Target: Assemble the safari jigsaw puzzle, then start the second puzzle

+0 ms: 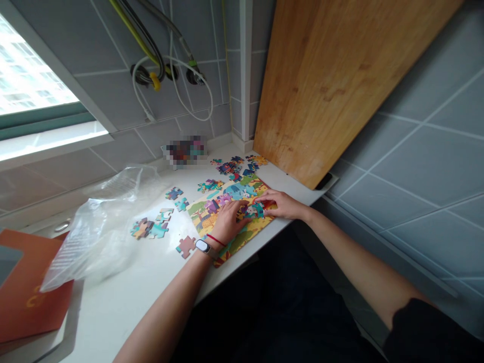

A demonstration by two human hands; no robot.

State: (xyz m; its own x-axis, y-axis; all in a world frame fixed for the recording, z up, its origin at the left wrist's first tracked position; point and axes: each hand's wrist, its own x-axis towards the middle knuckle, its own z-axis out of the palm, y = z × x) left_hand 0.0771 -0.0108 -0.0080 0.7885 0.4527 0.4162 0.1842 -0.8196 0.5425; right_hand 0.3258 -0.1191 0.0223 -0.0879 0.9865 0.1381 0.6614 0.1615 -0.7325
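A colourful jigsaw puzzle [212, 212], partly assembled, lies on the white counter [124, 292] near its front edge. My left hand [229, 222] rests flat on the puzzle's middle, fingers stretched toward a piece; a watch and a red cord are on that wrist. My right hand [282, 204] lies on the puzzle's right side, fingers pressed down on pieces there. Loose pieces lie around: a cluster [236, 165] behind the puzzle, a joined group [151, 228] to the left, one face-down piece [185, 246] by my left wrist.
A crumpled clear plastic bag [102, 227] lies left of the pieces. An orange booklet [26, 292] sits at the far left. A wooden board [328, 85] leans against the tiled wall at the right. Hoses and cables [166, 70] hang on the back wall beside a window.
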